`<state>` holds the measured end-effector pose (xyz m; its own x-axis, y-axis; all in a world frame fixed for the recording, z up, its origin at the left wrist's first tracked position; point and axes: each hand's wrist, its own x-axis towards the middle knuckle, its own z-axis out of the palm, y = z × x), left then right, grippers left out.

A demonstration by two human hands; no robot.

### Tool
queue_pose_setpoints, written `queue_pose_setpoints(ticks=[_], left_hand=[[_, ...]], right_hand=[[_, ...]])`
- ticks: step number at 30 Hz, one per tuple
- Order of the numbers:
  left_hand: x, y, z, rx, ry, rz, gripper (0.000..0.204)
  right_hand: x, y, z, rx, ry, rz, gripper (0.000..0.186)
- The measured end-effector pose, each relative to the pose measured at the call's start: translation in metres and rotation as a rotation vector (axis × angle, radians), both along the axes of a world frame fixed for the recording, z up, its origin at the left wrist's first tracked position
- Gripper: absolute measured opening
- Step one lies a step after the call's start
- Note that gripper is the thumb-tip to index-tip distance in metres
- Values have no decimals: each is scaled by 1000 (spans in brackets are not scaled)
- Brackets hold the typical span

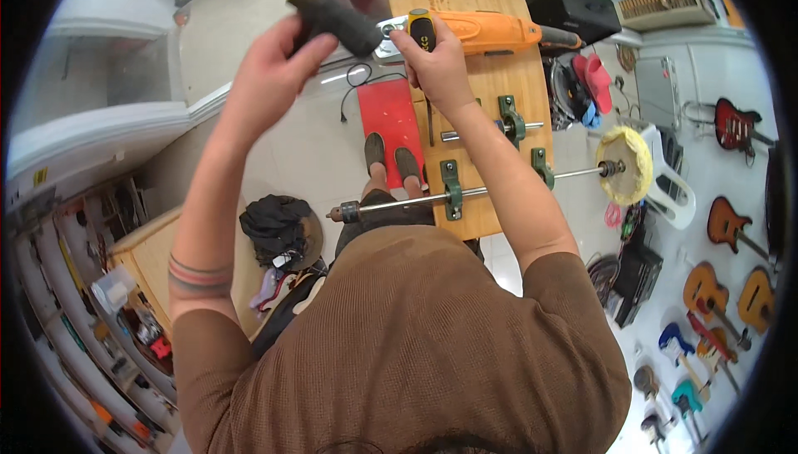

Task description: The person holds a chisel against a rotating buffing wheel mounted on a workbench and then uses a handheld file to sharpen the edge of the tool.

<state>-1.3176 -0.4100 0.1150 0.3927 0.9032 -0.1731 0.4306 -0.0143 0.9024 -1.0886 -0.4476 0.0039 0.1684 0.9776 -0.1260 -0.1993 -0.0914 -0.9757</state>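
Observation:
My left hand [280, 67], at the upper left, has its thumb and fingers closed round a thick, dark cylinder [339, 25]. Its dull black surface is slightly blurred, and its exact kind does not show. Over the far end of the wooden bench, my right hand [434, 63] grips a black tool handle with yellow edges [422, 32]; the rest of that tool is hidden. Just beyond this hand lies an orange power tool [486, 32], its silver front end [391, 38] pointing left between my two hands.
On the wooden bench [490, 175] green bearing blocks [451, 190] carry a long steel shaft [407, 203]. A chuck [345, 212] ends it at left, a yellow-covered wheel [625, 167] at right. A red mat [386, 109] lies below. Guitars [706, 288] hang at right.

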Motion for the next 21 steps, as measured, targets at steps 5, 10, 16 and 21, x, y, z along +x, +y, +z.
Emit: queue_pose_setpoints(ticks=[5,10,16,21], left_hand=[[49,53,13,257,-119,-178,22],[68,55,43,43,-85,-299,30],[77,58,37,24,-54,-353,27],[86,64,46,26,205,-405,21]], right_hand=[[-1,-2,6,-10,-44,19,27],[0,-3,-1,-54,-30,-4,25],[2,-2,-3,-14,-32,-23,24],[4,-5,-2,-58,-46,-14,24]])
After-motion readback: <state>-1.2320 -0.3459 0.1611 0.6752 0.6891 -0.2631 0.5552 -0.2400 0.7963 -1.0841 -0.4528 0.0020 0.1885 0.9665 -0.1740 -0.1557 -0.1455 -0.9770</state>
